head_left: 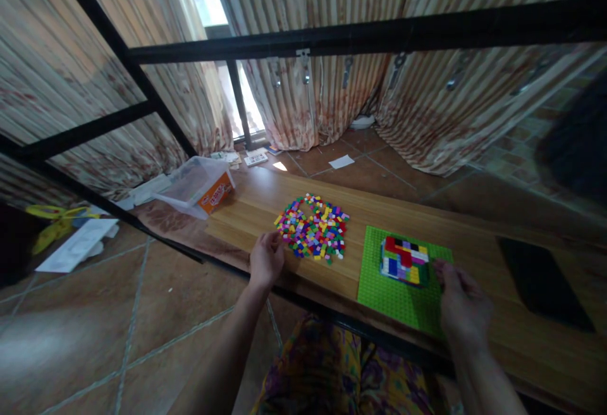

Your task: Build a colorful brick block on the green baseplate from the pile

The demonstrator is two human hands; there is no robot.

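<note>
A pile of several small coloured bricks (313,226) lies on the wooden tabletop (265,203). My left hand (266,258) rests at the pile's left edge, fingers curled toward the bricks; whether they pinch one is hidden. To the right lies a green baseplate (393,298) carrying a block of stacked coloured bricks (404,260). My right hand (462,304) sits over the plate's right side, fingers curled, fingertips close to the stacked block's right edge.
A clear plastic bin with an orange label (196,186) stands at the table's left end. A dark flat pad (540,282) lies at the right. Black metal frame bars (360,32) cross above. Curtains, papers and tiled floor lie beyond.
</note>
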